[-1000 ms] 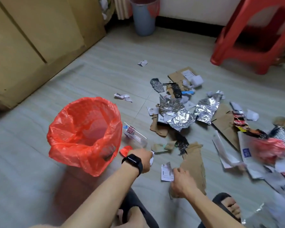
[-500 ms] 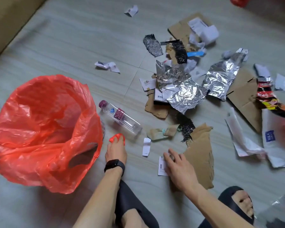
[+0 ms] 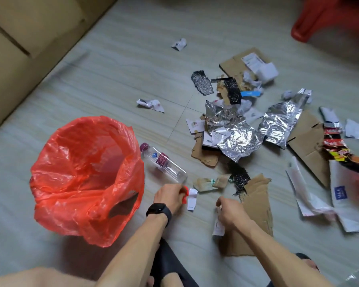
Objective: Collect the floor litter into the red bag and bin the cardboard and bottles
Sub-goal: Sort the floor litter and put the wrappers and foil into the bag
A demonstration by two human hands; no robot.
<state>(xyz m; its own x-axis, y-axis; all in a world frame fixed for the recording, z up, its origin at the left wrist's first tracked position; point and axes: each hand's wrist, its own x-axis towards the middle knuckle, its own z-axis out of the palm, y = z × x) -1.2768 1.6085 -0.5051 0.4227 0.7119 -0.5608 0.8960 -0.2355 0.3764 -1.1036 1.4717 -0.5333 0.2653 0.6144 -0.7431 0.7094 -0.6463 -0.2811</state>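
Note:
The open red bag (image 3: 85, 175) stands on the floor at the left. A clear plastic bottle (image 3: 164, 163) with a purple cap lies just right of it. My left hand (image 3: 171, 195), with a black watch on the wrist, holds a small red scrap (image 3: 186, 194) beside a white paper slip (image 3: 192, 198). My right hand (image 3: 231, 211) grips a white receipt-like paper (image 3: 218, 226) over a torn cardboard sheet (image 3: 255, 212). Crumpled foil (image 3: 236, 137), more cardboard (image 3: 305, 139) and wrappers lie beyond.
A beige cabinet (image 3: 23, 48) runs along the upper left. A red plastic stool (image 3: 327, 19) stands at the upper right. Paper scraps (image 3: 150, 104) and black mesh (image 3: 201, 82) dot the floor. My sandalled foot (image 3: 308, 264) is at the lower right.
My left hand closed on the red scrap and moved right toward the white slip. My right hand curled round the white paper and lifted it off the floor. The camera tilted.

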